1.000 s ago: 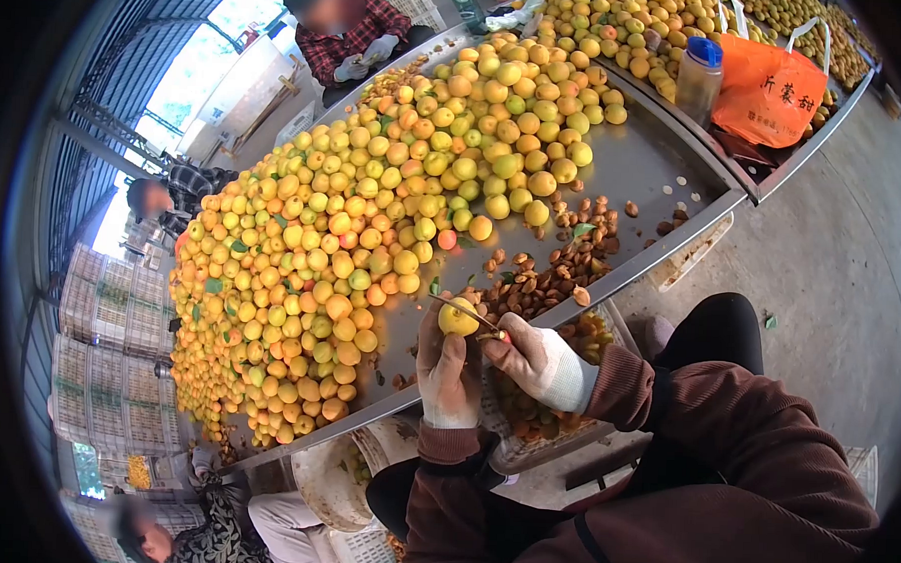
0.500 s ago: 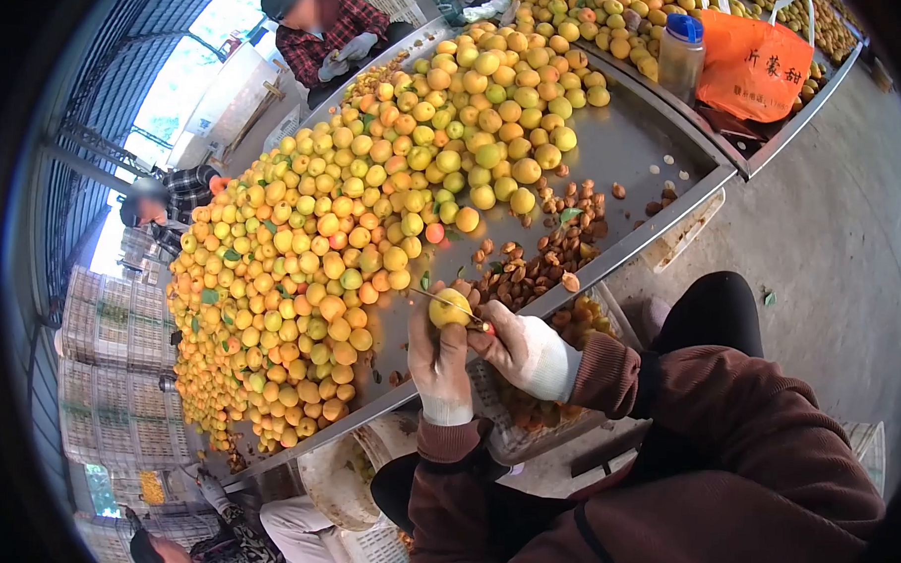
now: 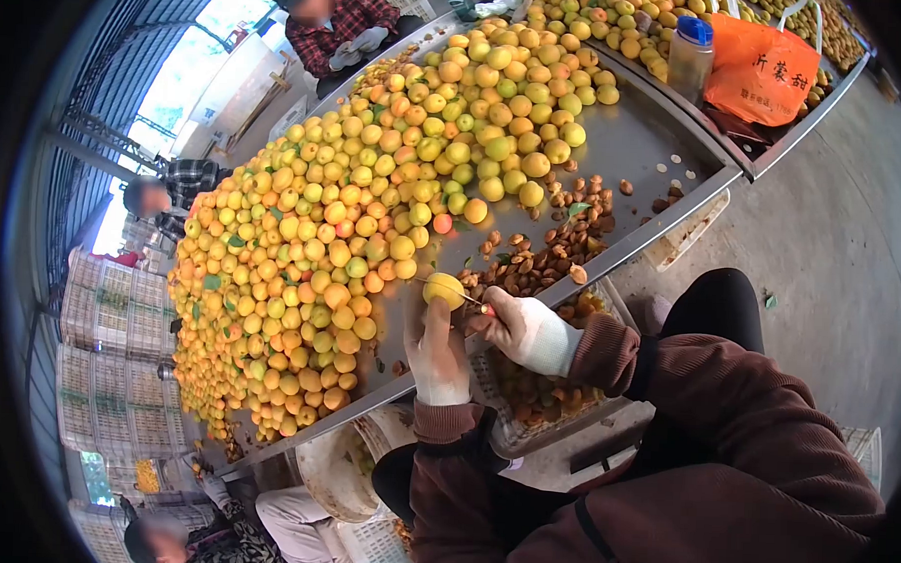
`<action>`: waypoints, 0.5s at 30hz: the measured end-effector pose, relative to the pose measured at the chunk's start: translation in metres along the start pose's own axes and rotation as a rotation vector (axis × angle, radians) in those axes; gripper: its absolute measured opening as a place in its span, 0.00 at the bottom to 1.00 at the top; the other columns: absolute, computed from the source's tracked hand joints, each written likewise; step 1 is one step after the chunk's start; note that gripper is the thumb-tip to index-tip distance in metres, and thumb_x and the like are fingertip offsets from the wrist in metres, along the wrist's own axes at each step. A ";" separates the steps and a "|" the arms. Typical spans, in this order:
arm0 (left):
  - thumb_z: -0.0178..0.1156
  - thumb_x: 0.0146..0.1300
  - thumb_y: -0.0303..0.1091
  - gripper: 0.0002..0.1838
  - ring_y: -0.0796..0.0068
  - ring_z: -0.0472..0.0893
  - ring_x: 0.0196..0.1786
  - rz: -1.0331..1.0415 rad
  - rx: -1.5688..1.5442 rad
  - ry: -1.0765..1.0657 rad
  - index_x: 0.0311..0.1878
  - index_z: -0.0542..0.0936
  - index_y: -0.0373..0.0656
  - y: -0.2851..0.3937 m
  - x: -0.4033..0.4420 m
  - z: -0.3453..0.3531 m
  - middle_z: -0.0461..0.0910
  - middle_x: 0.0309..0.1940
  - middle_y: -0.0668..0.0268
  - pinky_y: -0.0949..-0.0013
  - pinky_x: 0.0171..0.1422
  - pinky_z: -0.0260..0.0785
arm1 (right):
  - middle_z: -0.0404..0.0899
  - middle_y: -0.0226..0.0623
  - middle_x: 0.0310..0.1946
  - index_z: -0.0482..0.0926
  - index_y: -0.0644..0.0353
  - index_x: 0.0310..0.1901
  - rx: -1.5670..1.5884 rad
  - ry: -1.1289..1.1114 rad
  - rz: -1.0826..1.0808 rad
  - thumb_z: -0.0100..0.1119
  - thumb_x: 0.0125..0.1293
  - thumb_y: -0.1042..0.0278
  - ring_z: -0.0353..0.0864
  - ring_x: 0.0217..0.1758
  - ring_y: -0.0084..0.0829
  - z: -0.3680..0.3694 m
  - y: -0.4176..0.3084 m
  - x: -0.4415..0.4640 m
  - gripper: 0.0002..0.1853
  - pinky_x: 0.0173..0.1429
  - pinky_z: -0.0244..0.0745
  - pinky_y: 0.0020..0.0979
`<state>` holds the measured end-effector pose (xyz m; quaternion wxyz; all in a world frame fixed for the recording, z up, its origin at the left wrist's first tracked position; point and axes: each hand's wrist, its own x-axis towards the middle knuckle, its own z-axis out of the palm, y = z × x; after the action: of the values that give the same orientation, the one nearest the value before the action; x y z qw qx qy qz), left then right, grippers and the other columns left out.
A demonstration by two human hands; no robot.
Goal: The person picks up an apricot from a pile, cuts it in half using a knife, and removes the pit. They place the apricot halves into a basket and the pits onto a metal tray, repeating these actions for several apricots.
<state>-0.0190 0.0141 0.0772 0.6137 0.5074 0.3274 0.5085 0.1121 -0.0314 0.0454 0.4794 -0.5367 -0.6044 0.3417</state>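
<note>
we find the left hand [image 3: 436, 352], in a white glove, closed around one yellow fruit [image 3: 443, 291], held at its fingertips over the near edge of the bench [image 3: 664, 130]. we find the right hand [image 3: 518, 329], likewise gloved and just beside the left hand, gripping a small knife [image 3: 486, 310] with a red handle. its thin blade runs across the held fruit; how deep, we cannot tell. just beyond the right hand we note a spread of brown pits [image 3: 543, 260] on the bench. beyond and left of the left hand we record a broad heap of loose fruit [image 3: 313, 232], yellow to orange. below the right hand stands a crate [image 3: 524, 441] holding fruit pieces [image 3: 541, 399]. well apart, far beyond the right hand and to its right, we log a blue-capped bottle [image 3: 689, 64] and an orange bag [image 3: 763, 79]. across the bench, far beyond the left hand, is a person in a red checked shirt [image 3: 359, 15].
</note>
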 end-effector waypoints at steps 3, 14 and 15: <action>0.45 0.76 0.45 0.26 0.69 0.77 0.52 0.016 0.023 0.050 0.65 0.67 0.32 0.007 -0.003 0.009 0.75 0.53 0.59 0.67 0.57 0.71 | 0.79 0.49 0.25 0.68 0.61 0.44 -0.041 0.006 -0.004 0.55 0.69 0.59 0.82 0.34 0.54 -0.001 -0.008 -0.003 0.14 0.34 0.76 0.44; 0.52 0.73 0.48 0.28 0.70 0.77 0.51 0.023 0.190 -0.027 0.65 0.66 0.35 -0.003 -0.005 -0.002 0.76 0.50 0.60 0.66 0.61 0.69 | 0.78 0.53 0.28 0.66 0.63 0.45 -0.067 0.004 -0.037 0.55 0.69 0.58 0.81 0.35 0.56 -0.006 -0.006 -0.002 0.16 0.34 0.75 0.45; 0.53 0.73 0.49 0.29 0.70 0.77 0.51 -0.077 -0.005 -0.012 0.64 0.67 0.34 -0.004 -0.002 -0.003 0.76 0.50 0.60 0.66 0.60 0.70 | 0.78 0.53 0.28 0.66 0.63 0.45 -0.070 0.004 -0.040 0.55 0.69 0.58 0.81 0.35 0.56 -0.004 -0.005 -0.004 0.16 0.34 0.75 0.45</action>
<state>-0.0213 0.0136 0.0721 0.6363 0.4958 0.3418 0.4823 0.1144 -0.0367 0.0504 0.4685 -0.5416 -0.6255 0.3096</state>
